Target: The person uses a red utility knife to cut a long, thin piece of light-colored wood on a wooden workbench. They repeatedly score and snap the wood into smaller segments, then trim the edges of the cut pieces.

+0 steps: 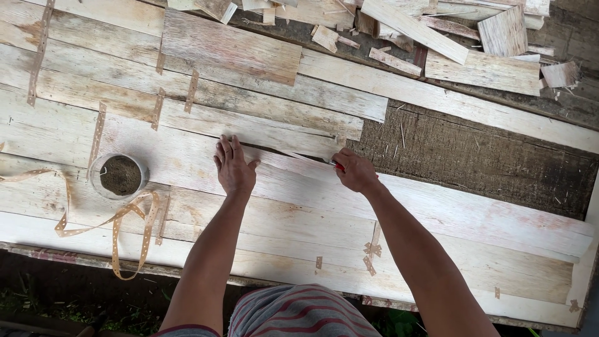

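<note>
My left hand (234, 165) lies flat, fingers spread, pressing on a pale wood veneer sheet (187, 159) near a seam between overlapping strips. My right hand (354, 170) is closed around a small red-handled cutter (337, 165), its tip at the edge of a veneer strip (274, 132) just right of the left hand. Several veneer strips are joined with short pieces of brown perforated tape (157, 109).
A small round container (120, 176) of dark, wet-looking material sits at the left, with a loose ribbon of perforated tape (115, 228) curling beside it. Veneer offcuts (412, 28) pile at the top. Bare dark tabletop (480, 156) shows at right. The table's near edge runs along the bottom.
</note>
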